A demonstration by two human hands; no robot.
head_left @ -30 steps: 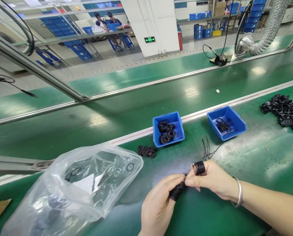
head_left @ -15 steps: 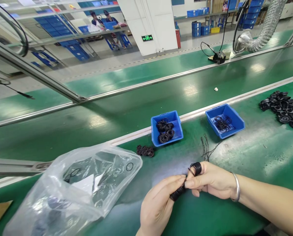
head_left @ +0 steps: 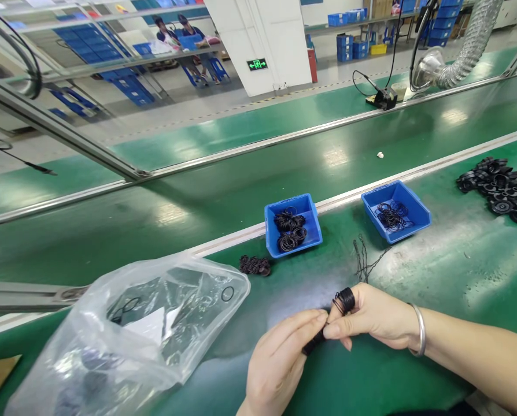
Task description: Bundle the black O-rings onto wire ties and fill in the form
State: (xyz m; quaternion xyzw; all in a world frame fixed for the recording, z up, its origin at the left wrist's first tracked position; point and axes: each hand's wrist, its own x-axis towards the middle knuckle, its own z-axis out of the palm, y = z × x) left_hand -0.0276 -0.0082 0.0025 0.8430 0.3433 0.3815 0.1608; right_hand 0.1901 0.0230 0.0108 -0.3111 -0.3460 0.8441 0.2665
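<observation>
Glossy green tabletop (head_left: 440, 263) runs toward a white pillar (head_left: 258, 34) and grey floor (head_left: 154, 112), two blue bins (head_left: 313, 224) standing beyond my hands. Above its near side my left hand (head_left: 278, 361) slants forward, fingers together over a stack of black rings (head_left: 314, 343), while my right hand (head_left: 369, 318) pinches thumb and forefinger at that stack's end, a second stack (head_left: 346, 299) circling the forefinger.

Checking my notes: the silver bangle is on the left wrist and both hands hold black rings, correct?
Wrong wrist: the head view shows the silver bangle on the wrist of the right hand, which, like the left hand, holds black rings.
</observation>
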